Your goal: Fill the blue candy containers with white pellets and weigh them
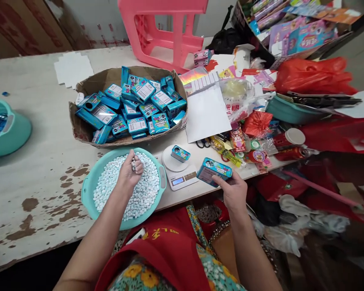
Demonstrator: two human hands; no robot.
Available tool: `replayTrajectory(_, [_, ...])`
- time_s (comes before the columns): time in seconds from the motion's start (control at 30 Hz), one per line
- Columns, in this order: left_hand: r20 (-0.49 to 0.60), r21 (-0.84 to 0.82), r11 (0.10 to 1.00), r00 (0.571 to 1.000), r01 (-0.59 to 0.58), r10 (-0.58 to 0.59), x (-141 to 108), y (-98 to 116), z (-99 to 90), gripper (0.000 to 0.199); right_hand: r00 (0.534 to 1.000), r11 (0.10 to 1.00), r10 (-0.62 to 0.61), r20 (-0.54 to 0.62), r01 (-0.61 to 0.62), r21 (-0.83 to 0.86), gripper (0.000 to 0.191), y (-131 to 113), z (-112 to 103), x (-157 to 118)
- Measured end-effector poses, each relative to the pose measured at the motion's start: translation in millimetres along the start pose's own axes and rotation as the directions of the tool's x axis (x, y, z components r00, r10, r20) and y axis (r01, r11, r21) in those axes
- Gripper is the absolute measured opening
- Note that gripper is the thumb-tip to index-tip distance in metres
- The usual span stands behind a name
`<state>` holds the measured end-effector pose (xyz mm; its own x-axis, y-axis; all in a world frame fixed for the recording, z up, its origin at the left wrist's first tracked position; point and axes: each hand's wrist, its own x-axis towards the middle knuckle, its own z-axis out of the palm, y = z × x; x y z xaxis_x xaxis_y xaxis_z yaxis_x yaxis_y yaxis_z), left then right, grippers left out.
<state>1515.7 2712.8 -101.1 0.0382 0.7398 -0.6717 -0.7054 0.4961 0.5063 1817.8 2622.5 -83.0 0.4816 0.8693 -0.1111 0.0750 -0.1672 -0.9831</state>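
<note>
My left hand is curled closed around some small candies, just above a turquoise basin. Pale white-blue candies fill that basin. In my right hand is a blue candy tin, tilted, with a round opening at its top left. Between the two hands stands a small white digital scale with a lit display. One more blue tin rests on the scale's round plate.
Behind the basin sits a cardboard box heaped with blue tins. Another turquoise basin is at far left. A pink stool lies at the back. Scissors, wrappers and a red bag crowd the right side.
</note>
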Motion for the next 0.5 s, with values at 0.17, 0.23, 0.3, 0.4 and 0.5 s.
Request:
replayTrajectory(0.17, [0.020, 0.107, 0.963, 0.969, -0.246, 0.245, 28, -35, 72.7, 0.042, 0.999, 0.999, 0.043, 0.024, -0.042, -0.035, 0.033, 18, -12, 2])
replayTrajectory(0.23, [0.023, 0.138, 0.924, 0.933, -0.358, 0.358, 44, -48, 95.9, 0.043, 0.999, 0.998, 0.043, 0.022, -0.042, -0.045, 0.032, 22, -17, 6])
replayTrajectory(0.3, [0.033, 0.181, 0.874, 0.891, -0.450, 0.452, 58, -60, 112.2, 0.043, 0.998, 0.997, 0.056, 0.011, -0.056, -0.047, 0.031, 24, -23, 10])
replayTrajectory(0.4, [0.050, 0.244, 0.816, 0.847, -0.525, 0.530, 73, -74, 124.8, 0.043, 0.996, 0.995, 0.089, -0.015, -0.090, -0.040, 0.033, 29, -33, 17])
replayTrajectory(0.5, [0.067, 0.290, 0.784, 0.829, -0.549, 0.556, 80, -83, 129.5, 0.043, 0.991, 0.992, 0.126, -0.041, -0.127, -0.022, 0.035, 35, -40, 21])
